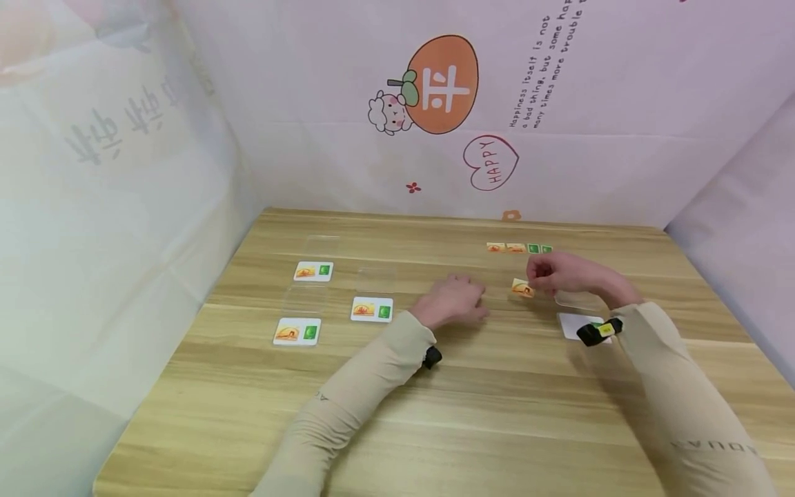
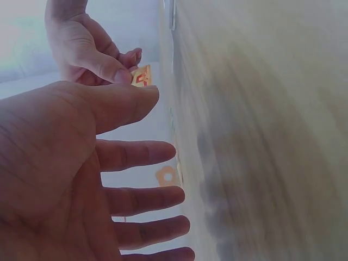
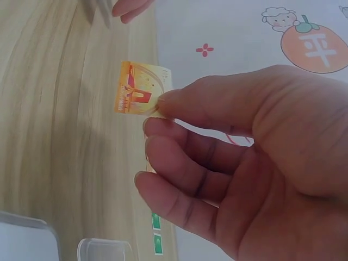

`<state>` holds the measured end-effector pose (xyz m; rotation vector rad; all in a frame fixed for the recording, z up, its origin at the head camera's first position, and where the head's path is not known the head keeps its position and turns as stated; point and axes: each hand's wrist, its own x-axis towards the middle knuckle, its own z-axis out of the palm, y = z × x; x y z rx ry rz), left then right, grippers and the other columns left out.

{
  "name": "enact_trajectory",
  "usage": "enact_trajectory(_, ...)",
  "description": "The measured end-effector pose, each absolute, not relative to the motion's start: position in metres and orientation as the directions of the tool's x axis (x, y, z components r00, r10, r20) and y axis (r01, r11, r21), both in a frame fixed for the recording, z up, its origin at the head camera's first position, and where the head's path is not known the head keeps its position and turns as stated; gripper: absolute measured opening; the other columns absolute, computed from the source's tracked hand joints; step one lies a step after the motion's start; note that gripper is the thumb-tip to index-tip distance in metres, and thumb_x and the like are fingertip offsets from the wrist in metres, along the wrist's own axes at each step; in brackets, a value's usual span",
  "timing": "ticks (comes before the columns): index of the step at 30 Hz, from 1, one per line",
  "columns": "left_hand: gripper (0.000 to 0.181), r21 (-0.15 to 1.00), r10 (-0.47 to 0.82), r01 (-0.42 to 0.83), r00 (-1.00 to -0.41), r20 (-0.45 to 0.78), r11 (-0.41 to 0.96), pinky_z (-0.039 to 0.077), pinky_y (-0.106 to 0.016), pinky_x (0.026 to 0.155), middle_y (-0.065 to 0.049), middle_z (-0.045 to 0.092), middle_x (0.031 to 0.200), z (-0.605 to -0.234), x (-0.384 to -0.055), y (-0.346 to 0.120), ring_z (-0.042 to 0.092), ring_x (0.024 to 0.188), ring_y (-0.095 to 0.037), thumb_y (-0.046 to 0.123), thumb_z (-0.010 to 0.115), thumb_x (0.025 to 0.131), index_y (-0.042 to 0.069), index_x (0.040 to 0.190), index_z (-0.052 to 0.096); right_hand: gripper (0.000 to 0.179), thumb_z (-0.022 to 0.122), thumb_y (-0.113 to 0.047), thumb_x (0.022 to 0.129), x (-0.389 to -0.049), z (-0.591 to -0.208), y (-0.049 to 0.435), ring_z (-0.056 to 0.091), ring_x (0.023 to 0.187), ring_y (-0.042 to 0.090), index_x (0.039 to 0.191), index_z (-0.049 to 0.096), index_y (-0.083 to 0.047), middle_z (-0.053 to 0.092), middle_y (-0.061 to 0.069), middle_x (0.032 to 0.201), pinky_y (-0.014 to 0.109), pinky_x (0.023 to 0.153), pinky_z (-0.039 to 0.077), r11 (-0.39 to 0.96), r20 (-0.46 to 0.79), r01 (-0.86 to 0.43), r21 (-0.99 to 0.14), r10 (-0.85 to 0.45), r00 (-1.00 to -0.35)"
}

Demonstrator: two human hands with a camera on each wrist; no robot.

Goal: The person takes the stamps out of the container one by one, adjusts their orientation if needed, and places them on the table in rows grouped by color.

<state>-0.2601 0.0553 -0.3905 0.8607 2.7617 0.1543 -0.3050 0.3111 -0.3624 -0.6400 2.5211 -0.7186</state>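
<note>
My right hand (image 1: pixel 562 272) pinches a small orange-and-yellow postage stamp (image 3: pixel 142 89) between thumb and forefinger, raised above the table. In the right wrist view its other fingers are loosely curled below. My left hand (image 1: pixel 452 301) hovers over the wood with its fingers spread and nothing in it; its whole palm side shows in the left wrist view (image 2: pixel 60 157). Below my right wrist lies a white card (image 1: pixel 572 326) with a green stamp, partly covered by the black wrist camera. A clear plastic case (image 1: pixel 576 299) lies just behind that card.
Beyond my right hand, a short row of stamps (image 1: pixel 515 248), orange and green, lies near the back edge. To the left are white cards bearing orange and green stamps (image 1: pixel 372 309), with clear cases (image 1: pixel 306 299) among them. A printed cloth (image 1: pixel 348 166) hangs behind the wooden table (image 1: pixel 435 428).
</note>
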Motion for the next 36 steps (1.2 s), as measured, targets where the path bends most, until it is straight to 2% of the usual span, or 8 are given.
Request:
enact_trajectory(7,0.045,0.148,0.555,0.535,-0.808,-0.198,0.832,0.048,-0.041,0.099,-0.005,0.055,0.137,-0.384,-0.265,0.047,0.050,0.127,-0.026,0.047,0.049,0.099,0.020,0.134,0.055,0.006,0.061,-0.007,0.095,-0.314,-0.363,0.304,0.056,0.066,0.020,0.091,0.056,-0.005,0.058,0.008,0.079,0.036,0.060,0.053,0.757,-0.285,-0.322,-0.569,-0.549,-0.786)
enact_trajectory(13,0.041,0.131,0.544,0.528,-0.814,-0.204,0.839,0.046,-0.043,0.102,-0.007,0.051,0.142,-0.381,-0.266,0.044,0.046,0.132,-0.028,0.049,0.049,0.099,0.022,0.130,0.056,0.008,0.061,-0.007,0.094,-0.324,-0.360,0.303,0.055,0.068,0.019,0.092,0.056,-0.002,0.058,0.010,0.082,0.033,0.060,0.052,0.736,-0.281,-0.318,-0.598,-0.564,-0.777)
enact_trajectory(20,0.044,0.167,0.546,0.520,-0.813,-0.202,0.837,0.042,-0.042,0.108,-0.007,0.053,0.142,-0.376,-0.260,0.032,0.047,0.133,-0.026,0.044,0.049,0.100,0.017,0.134,0.055,0.009,0.061,-0.009,0.095,-0.337,-0.361,0.293,0.055,0.071,0.019,0.093,0.055,-0.003,0.057,0.009,0.084,0.036,0.064,0.053,0.735,-0.272,-0.296,-0.610,-0.545,-0.793)
enact_trajectory(26,0.047,0.153,0.540,0.518,-0.818,-0.198,0.841,0.045,-0.041,0.103,-0.007,0.055,0.137,-0.372,-0.259,0.022,0.050,0.127,-0.026,0.046,0.049,0.100,0.017,0.137,0.053,0.007,0.061,-0.007,0.094,-0.349,-0.360,0.280,0.056,0.068,0.021,0.091,0.056,-0.002,0.058,0.009,0.079,0.033,0.060,0.050,0.732,-0.226,-0.346,-0.587,-0.558,-0.798)
enact_trajectory(31,0.047,0.147,0.535,0.515,-0.823,-0.192,0.844,0.045,-0.042,0.103,-0.008,0.054,0.139,-0.376,-0.260,0.018,0.049,0.129,-0.027,0.047,0.049,0.100,0.018,0.137,0.053,0.009,0.062,-0.009,0.094,-0.357,-0.362,0.273,0.056,0.070,0.021,0.093,0.057,-0.002,0.059,0.009,0.083,0.036,0.063,0.052,0.746,-0.256,-0.317,-0.585,-0.541,-0.801)
enact_trajectory(36,0.046,0.152,0.529,0.508,-0.827,-0.190,0.848,0.048,-0.040,0.096,-0.008,0.055,0.135,-0.380,-0.260,0.016,0.051,0.122,-0.026,0.047,0.048,0.100,0.018,0.135,0.055,0.010,0.062,-0.009,0.094,-0.365,-0.365,0.266,0.055,0.070,0.019,0.094,0.056,-0.001,0.058,0.008,0.082,0.035,0.061,0.050,0.743,-0.263,-0.310,-0.593,-0.543,-0.797)
